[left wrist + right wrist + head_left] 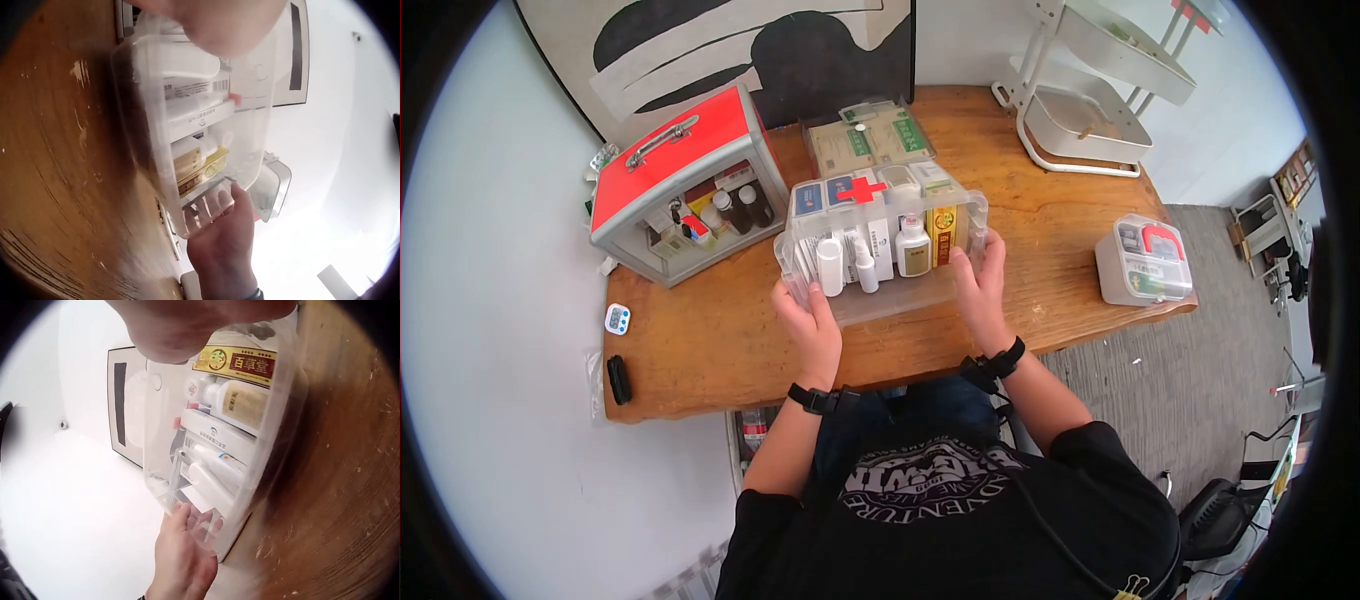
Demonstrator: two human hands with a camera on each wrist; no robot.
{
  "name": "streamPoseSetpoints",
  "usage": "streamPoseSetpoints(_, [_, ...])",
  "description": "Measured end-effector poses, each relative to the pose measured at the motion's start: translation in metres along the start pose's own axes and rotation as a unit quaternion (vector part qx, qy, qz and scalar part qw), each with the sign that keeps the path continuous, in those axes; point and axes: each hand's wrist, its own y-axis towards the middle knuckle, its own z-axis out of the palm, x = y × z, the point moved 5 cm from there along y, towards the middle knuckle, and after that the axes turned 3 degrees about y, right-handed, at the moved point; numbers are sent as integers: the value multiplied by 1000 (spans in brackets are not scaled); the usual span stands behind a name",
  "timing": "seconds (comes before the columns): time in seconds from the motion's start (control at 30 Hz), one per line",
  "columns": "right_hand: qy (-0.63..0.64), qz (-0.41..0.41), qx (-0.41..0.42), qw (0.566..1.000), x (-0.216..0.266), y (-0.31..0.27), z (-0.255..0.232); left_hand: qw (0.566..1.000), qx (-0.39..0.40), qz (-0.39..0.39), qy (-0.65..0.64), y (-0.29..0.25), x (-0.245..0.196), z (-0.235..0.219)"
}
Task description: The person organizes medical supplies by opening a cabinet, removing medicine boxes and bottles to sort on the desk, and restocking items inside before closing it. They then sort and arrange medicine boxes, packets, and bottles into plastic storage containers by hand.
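Both hands hold a clear plastic medicine box [910, 305] by its two ends, close over the wooden table. My left hand [812, 328] grips the left end with its thumb on the near side; my right hand [983, 295] grips the right end likewise. Through the clear wall show a white bottle with a gold label [914, 250], a yellow box [943, 235], a slim white spray bottle [866, 268] and a white cylindrical bottle [830, 268]. A red cross [861, 190] marks the lid. In the wrist views, fingers show through the plastic at the ends.
A red-topped case [685, 160] with medicines stands back left on the table [1040, 240]. Behind the held box is a container of green-and-tan packs [865, 140]. A small white box [1143, 265] sits at right, a white rack [1085, 115] behind. A timer [617, 319] lies left.
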Motion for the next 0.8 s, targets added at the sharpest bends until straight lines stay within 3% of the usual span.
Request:
streamPoseSetpoints(0.13, [-96,41,84,991,-16,-3,-11,999,35,2,28,-3,4,-6])
streamPoseSetpoints(0.2, [-123,54,121,983,-22,-6,-19,984,100,-63,-132,-3,16,-7])
streamPoseSetpoints(0.33, [-5,81,84,993,8,-4,-26,981,60,-46,-178,6,-19,-29])
streamPoseSetpoints(0.5, [72,97,19,992,57,27,-5,970,47,-128,-203,50,-49,-16])
streamPoseSetpoints(0.7, [96,153,26,983,24,33,7,945,91,-181,-255,50,-41,0])
streamPoseSetpoints(0.8, [203,97,1,974,16,15,0,944,84,-151,-280,32,-41,-5])
